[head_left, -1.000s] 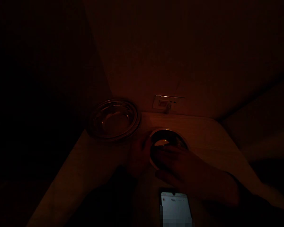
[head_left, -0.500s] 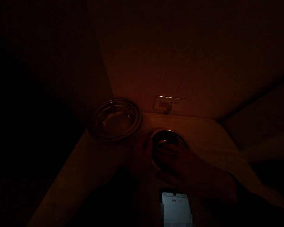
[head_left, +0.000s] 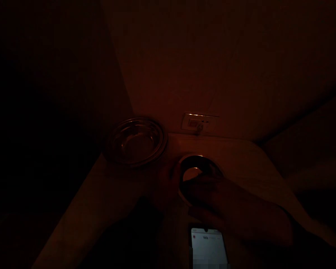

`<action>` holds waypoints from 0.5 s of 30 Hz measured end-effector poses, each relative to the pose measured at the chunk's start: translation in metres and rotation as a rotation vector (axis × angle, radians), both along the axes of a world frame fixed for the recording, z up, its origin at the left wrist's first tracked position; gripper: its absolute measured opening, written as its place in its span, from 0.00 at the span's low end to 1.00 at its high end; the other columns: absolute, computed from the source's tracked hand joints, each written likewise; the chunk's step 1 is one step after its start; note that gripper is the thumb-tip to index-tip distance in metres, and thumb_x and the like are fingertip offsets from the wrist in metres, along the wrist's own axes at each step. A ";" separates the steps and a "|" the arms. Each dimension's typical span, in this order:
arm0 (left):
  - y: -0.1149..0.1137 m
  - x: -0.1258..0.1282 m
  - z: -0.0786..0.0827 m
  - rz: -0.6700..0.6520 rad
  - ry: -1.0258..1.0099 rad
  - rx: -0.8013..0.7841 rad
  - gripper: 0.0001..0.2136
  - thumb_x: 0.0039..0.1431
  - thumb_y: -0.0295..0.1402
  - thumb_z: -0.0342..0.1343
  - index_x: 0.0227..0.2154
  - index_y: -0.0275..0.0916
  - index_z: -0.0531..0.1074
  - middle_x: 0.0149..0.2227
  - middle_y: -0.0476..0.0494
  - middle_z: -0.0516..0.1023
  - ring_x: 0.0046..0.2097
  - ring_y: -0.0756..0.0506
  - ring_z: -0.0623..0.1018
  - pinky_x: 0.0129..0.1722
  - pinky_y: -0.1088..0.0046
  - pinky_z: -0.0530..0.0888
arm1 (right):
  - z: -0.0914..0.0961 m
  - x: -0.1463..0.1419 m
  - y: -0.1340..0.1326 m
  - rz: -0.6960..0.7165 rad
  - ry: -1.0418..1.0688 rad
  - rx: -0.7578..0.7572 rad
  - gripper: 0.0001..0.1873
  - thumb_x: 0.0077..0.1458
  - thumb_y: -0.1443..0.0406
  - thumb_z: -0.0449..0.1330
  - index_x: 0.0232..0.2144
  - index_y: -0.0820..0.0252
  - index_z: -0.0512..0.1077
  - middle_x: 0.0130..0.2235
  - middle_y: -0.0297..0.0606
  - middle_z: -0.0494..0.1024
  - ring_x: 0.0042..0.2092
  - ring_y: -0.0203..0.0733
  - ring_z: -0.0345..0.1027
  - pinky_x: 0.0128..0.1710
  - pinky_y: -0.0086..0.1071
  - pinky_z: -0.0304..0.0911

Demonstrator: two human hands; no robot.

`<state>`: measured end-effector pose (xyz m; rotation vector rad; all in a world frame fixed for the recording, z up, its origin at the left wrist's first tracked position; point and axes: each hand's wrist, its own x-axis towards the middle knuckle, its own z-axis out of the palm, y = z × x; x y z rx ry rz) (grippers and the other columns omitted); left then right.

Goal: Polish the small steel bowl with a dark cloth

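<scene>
A round metal bowl (head_left: 200,156) stands on the table in front of me, its rim faintly lit. My left hand (head_left: 166,185) is closed round the bowl's left side, with the thumb near the rim. From the right, my right hand (head_left: 212,192) reaches over the bowl, its fingers down inside. Darkness hides the fingertips and whatever they may touch. A pale, lit patch (head_left: 192,173) shows in the bowl beyond the fingers. Nearer to me, below the right hand, lies a phone (head_left: 208,246) with its screen on.
Wide, shallow metal dishes (head_left: 138,144), seemingly stacked, sit at the table's back left corner. A wall socket (head_left: 198,122) with a plug is just above the back edge of the wooden table (head_left: 240,160). The room is very dark.
My right hand has shifted slightly right and towards me, with its fingers more curled down into the bowl. More of the pale patch inside now shows. The left hand has stayed put.
</scene>
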<state>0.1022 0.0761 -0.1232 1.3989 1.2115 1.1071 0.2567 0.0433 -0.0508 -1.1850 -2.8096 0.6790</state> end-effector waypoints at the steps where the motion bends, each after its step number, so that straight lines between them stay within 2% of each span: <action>1: 0.000 0.000 0.000 0.001 0.002 -0.006 0.15 0.61 0.33 0.44 0.45 0.38 0.73 0.45 0.45 0.79 0.46 0.47 0.77 0.48 0.71 0.71 | -0.001 -0.001 0.000 -0.001 0.003 0.004 0.18 0.61 0.56 0.48 0.43 0.59 0.71 0.44 0.41 0.75 0.47 0.46 0.66 0.50 0.41 0.57; 6: 0.000 -0.002 0.001 0.000 0.026 -0.025 0.16 0.61 0.33 0.44 0.46 0.39 0.73 0.46 0.46 0.78 0.47 0.47 0.76 0.50 0.69 0.70 | -0.010 -0.004 -0.001 -0.027 -0.023 0.055 0.20 0.62 0.54 0.46 0.43 0.60 0.71 0.47 0.43 0.74 0.49 0.48 0.64 0.52 0.45 0.55; 11: 0.001 -0.002 -0.001 0.024 0.041 -0.033 0.16 0.60 0.33 0.46 0.46 0.38 0.73 0.47 0.44 0.77 0.49 0.45 0.76 0.52 0.68 0.69 | -0.022 -0.006 0.001 -0.122 -0.093 0.162 0.23 0.60 0.53 0.47 0.46 0.63 0.69 0.49 0.46 0.73 0.52 0.55 0.61 0.51 0.52 0.55; 15: 0.000 -0.002 0.000 0.012 0.053 -0.004 0.15 0.60 0.32 0.45 0.45 0.38 0.73 0.47 0.44 0.78 0.48 0.46 0.76 0.51 0.69 0.69 | -0.024 -0.005 0.004 -0.117 -0.099 0.177 0.25 0.60 0.52 0.47 0.47 0.65 0.70 0.48 0.48 0.74 0.51 0.56 0.62 0.50 0.52 0.56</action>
